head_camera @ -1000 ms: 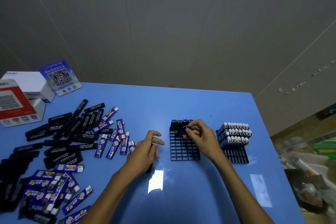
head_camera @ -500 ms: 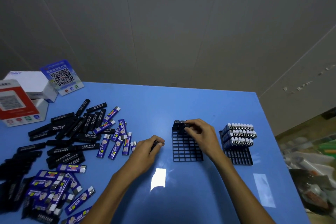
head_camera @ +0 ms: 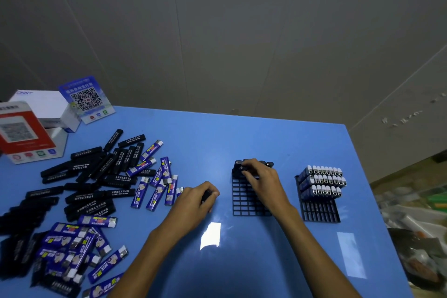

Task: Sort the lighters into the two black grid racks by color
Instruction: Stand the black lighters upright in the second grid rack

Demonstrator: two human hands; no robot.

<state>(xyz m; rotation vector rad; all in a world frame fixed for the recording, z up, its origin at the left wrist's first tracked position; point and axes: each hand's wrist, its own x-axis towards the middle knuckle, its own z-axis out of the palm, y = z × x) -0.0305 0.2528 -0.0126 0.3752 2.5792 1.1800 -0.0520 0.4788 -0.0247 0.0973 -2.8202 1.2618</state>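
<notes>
**Inspector A:** On the blue table [head_camera: 242, 261], taking the near black rack [head_camera: 244, 203] as reference: the right hand [head_camera: 262, 180] is reaching over its far edge, fingers [head_camera: 246, 168] curling onto a black lighter [head_camera: 238, 168] in the back row. Other black lighter tops are standing upright along that same row; the cells nearer the person are showing open.

**Inspector B:** And the left hand [head_camera: 196, 203]?

**Inspector A:** It is resting on the table just left of that rack, fingers closing round a small dark object [head_camera: 207, 195], apparently another black lighter. I cannot tell for certain.

**Inspector B:** The second rack [head_camera: 319, 210]?

**Inspector A:** It is sitting right of the reference rack, apart from it, carrying three rows of blue lighters with silver tops [head_camera: 321, 180] at its far end.

**Inspector B:** Unsorted stock?

**Inspector A:** Well left of the reference rack, loose black lighters [head_camera: 96, 176] and loose blue lighters [head_camera: 154, 191] are lying flat and mixed. Farther left, two boxes with QR codes [head_camera: 31, 133] and a blue QR sign [head_camera: 87, 99] are standing at the table's far corner.
</notes>
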